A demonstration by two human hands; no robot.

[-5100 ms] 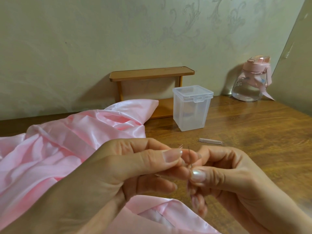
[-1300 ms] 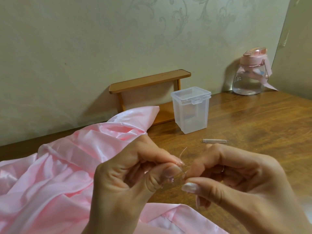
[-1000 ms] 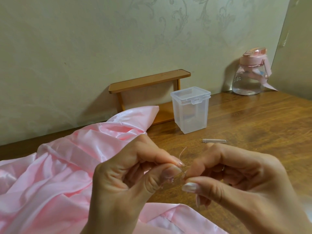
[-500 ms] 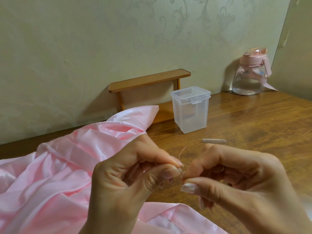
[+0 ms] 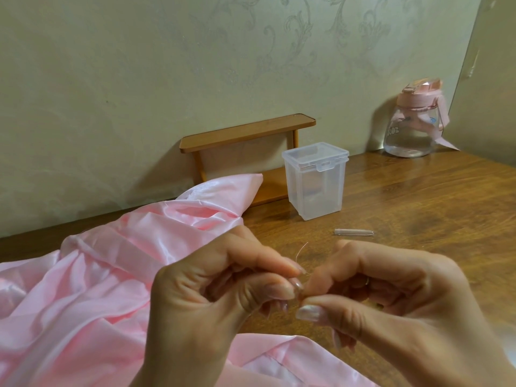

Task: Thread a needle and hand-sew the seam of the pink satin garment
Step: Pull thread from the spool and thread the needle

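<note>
My left hand (image 5: 217, 300) and my right hand (image 5: 391, 297) meet fingertip to fingertip above the table's front. The left thumb and forefinger pinch a thin pale thread (image 5: 300, 250), whose free end curls up above the nails. The right thumb and forefinger pinch at the same spot, where the needle is hidden between the fingertips. The pink satin garment (image 5: 97, 275) lies crumpled across the left of the table and runs under both hands.
A small clear needle tube (image 5: 353, 232) lies on the wooden table (image 5: 418, 202) just beyond my hands. Behind it stand a lidded clear plastic box (image 5: 315, 182), a low wooden shelf (image 5: 245, 132) against the wall, and a pink-capped water bottle (image 5: 413, 124) at the back right.
Over the last second both hands stay almost still, fingertips pressed together. Five seconds ago the needle stood visible between the fingertips; now it is covered.
</note>
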